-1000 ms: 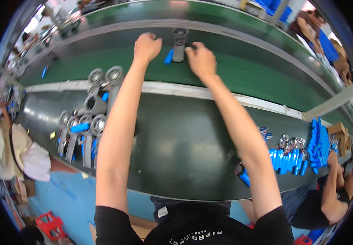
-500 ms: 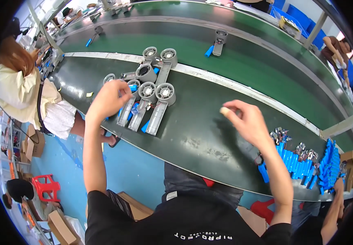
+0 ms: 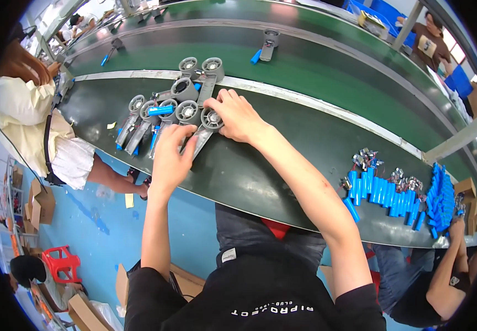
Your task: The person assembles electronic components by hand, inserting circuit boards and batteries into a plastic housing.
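Several grey fan housings, each with a round head and a long trough-like handle, lie grouped on the dark green bench. My right hand (image 3: 237, 115) reaches across to the rightmost fan housing (image 3: 212, 119), its fingers and thumb around the round head's right side. Just left of that handle is my left hand (image 3: 173, 151), thumb and fingers apart, over the handle of the neighbouring fan housing (image 3: 187, 112); it partly covers that handle. A blue cylindrical battery (image 3: 161, 110) rests across the heads at left. More blue batteries show beside the handles.
Rows of blue batteries (image 3: 390, 196) with wired parts lie at the bench's right, near another person's arm (image 3: 456, 234). Beyond a pale rail (image 3: 304, 102) runs a green conveyor (image 3: 326, 71) carrying a fan housing (image 3: 270, 41). A person in a cream top (image 3: 26, 116) stands at left.
My right hand has moved left from above the bare bench onto the rightmost fan housing. My left hand has moved right and nearer, over the handles. The whole view has shifted slightly.
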Demonstrator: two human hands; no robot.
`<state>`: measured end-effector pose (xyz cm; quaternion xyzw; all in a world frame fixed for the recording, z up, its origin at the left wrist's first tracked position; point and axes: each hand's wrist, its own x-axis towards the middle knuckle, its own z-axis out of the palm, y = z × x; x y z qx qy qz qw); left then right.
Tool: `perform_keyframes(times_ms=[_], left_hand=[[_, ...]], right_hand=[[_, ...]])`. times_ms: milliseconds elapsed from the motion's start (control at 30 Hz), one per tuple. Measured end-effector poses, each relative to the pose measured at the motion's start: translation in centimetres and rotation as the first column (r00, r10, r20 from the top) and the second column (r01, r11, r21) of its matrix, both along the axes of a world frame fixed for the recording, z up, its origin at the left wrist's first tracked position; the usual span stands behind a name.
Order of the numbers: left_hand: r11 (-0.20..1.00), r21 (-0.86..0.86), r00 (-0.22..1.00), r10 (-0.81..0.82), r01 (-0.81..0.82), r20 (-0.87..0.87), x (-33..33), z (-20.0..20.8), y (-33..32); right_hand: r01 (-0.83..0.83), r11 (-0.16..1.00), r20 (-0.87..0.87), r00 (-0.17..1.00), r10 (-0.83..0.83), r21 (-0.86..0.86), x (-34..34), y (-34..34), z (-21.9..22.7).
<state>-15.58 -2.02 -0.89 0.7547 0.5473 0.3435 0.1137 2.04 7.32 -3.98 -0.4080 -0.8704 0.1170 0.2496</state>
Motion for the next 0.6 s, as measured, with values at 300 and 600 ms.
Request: perform_keyframes(times_ms=[300,600], left_hand=[[0.952,-0.145,0.935,-0.222,0.268,0.276,3.4,-1.9,-1.4],[0.554,-0.47,0.656,-0.195,0.687,0.729,9.9,0.2,-3.2]], right_hand=[[-0.097,0.993,-0.113,0.99,0.089,-0.06,8.2,-7.0,6.2],[0.014,0.97,-0.014,1.0,-0.018,-0.244,17.2,-11.1,9.1]])
